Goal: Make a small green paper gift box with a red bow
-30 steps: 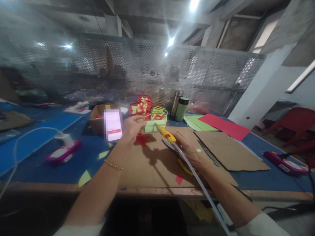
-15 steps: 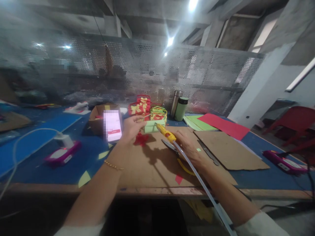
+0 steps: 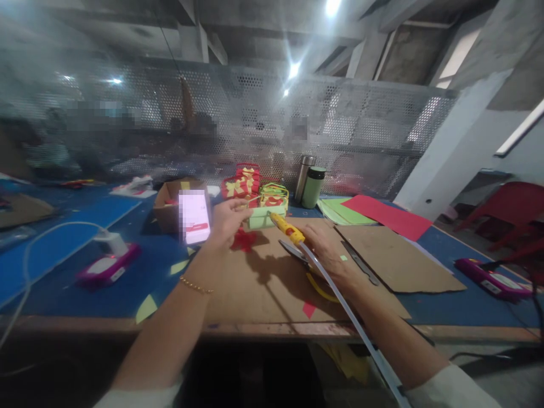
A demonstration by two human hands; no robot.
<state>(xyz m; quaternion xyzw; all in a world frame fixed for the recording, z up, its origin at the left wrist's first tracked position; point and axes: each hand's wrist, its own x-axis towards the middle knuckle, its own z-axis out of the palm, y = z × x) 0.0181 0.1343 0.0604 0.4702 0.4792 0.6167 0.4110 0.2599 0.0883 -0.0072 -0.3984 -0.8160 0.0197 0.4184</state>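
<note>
My left hand [image 3: 229, 220] pinches the left end of a pale green folded paper piece [image 3: 261, 217], held above the cardboard. A yellow glue gun [image 3: 289, 229] is in my right hand [image 3: 319, 245], its nozzle at the upper face of the green paper. From the gun's back a long, pale glue stick [image 3: 340, 299] runs down toward me. Scissors with yellow handles [image 3: 319, 288] lie partly hidden beneath my right hand. Red paper [image 3: 243, 240] rests on the cardboard sheet [image 3: 255, 300] below my left hand.
Red paper baskets with yellow bows [image 3: 241, 184] and a green basket [image 3: 274, 195] stand behind my hands. A phone [image 3: 196, 218] leans on a cardboard box [image 3: 165, 204] at left. Bottles [image 3: 313, 188], coloured sheets [image 3: 386, 215], a knife [image 3: 359, 263] and power strips [image 3: 113, 266] lie around.
Almost nothing differs. Both hands stay in place, with the glue gun's nozzle still at the green paper; the view shifts very slightly.
</note>
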